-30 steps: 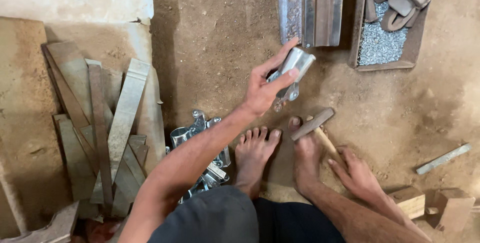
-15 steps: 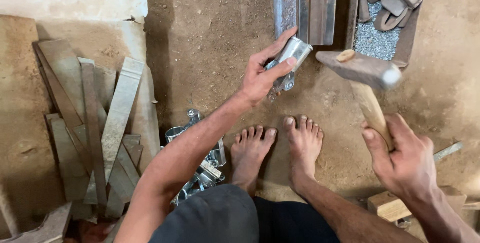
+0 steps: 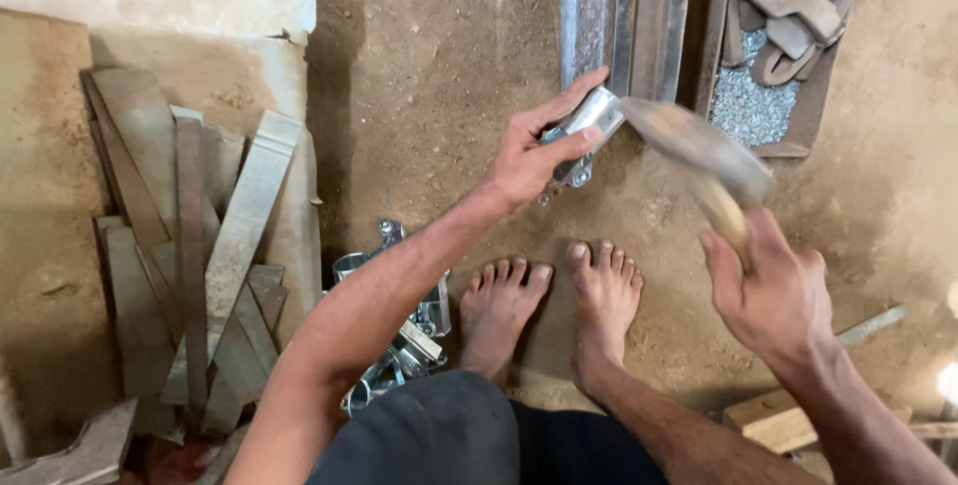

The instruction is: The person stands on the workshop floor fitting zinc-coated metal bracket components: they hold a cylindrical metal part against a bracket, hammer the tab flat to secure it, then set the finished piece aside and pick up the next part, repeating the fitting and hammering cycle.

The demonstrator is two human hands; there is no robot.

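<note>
My left hand (image 3: pixel 534 151) holds a shiny metal clamp piece (image 3: pixel 591 124) against the end of a steel rail (image 3: pixel 619 16) lying on the dirt floor. My right hand (image 3: pixel 773 290) grips the wooden handle of a hammer (image 3: pixel 699 151). The hammer head is blurred and sits just right of the clamp piece, close to it. Both bare feet (image 3: pixel 559 295) rest on the dirt below the clamp.
A heap of shiny metal clamps (image 3: pixel 399 330) lies left of my feet. Flat metal strips (image 3: pixel 200 245) are stacked at the left. A tray (image 3: pixel 810 96) at the top right holds small metal bits and sandals. Wood blocks (image 3: pixel 773 415) lie at the lower right.
My right hand lifted the hammer from the ground by my foot and swung its head toward the clamp piece. My left hand kept the clamp at the rail.
</note>
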